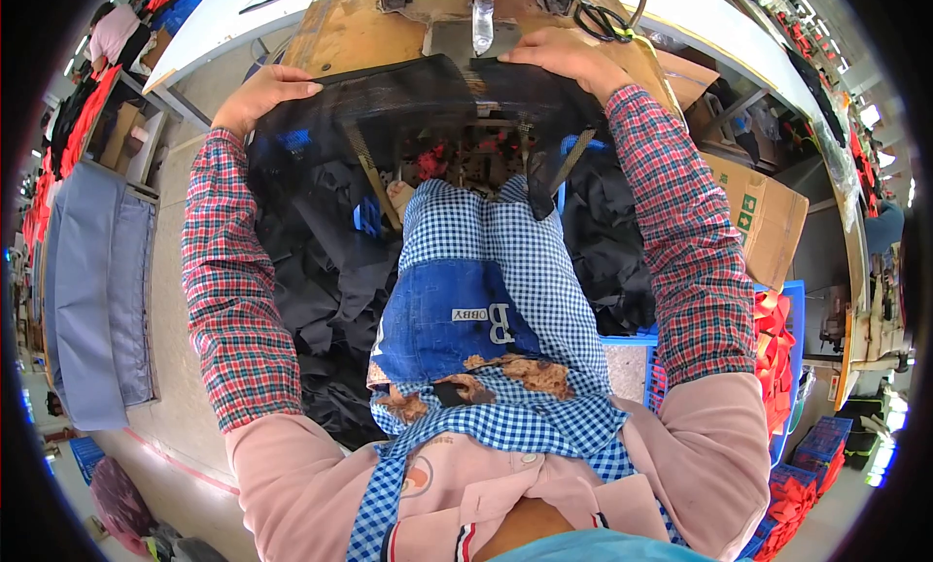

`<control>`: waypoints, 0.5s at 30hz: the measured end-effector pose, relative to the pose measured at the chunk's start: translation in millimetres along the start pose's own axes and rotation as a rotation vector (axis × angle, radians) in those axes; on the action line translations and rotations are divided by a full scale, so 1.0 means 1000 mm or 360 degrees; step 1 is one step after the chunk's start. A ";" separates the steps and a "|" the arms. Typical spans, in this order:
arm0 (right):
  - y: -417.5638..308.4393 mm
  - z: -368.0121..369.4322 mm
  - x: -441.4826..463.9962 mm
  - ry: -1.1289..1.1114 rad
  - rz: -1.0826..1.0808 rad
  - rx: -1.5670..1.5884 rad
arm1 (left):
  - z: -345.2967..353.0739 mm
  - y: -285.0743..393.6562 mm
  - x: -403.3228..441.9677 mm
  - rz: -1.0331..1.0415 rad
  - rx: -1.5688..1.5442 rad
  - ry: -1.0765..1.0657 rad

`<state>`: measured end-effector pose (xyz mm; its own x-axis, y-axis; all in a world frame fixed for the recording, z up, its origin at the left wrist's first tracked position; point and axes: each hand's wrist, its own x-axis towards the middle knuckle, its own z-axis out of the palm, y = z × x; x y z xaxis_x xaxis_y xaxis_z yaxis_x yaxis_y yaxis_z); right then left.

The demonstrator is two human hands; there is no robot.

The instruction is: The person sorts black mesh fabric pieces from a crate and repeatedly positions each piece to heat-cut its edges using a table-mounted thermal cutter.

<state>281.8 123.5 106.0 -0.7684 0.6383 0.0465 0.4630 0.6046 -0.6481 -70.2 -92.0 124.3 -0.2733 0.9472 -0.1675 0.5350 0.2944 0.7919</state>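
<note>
Thin black mesh fabric (389, 86) stretches along the front edge of the sewing table and hangs down over my knees. My left hand (264, 98) grips its left end between thumb and fingers. Close to the sewing machine's needle area (480, 39), my right hand (569, 61) pinches the right part of the fabric at its upper edge. A narrow gap shows in the fabric below the needle area; whether both parts join there I cannot tell. Beneath the mesh, red scraps (432, 161) show through.
Piles of black fabric (330, 290) lie on both sides of my legs. To the right stand a cardboard box (753, 212) and a blue crate (795, 319) with red pieces. A black cable (601, 23) lies on the wooden tabletop (340, 28). Another person (115, 33) is at far left.
</note>
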 end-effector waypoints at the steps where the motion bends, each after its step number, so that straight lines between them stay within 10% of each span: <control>1: -0.001 -0.001 0.002 -0.0037 0.0037 -0.0015 | 0.001 0.000 0.001 -0.0022 -0.0028 -0.0004; 15: 0.001 0.001 0.010 -0.0120 0.0097 -0.0071 | -0.005 -0.007 0.002 0.0079 -0.0109 -0.0091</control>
<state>273.9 130.3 105.5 -0.7686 0.6377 -0.0501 0.5275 0.5875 -0.6137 -78.3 -92.9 121.5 -0.2006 0.9667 -0.1589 0.4901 0.2394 0.8381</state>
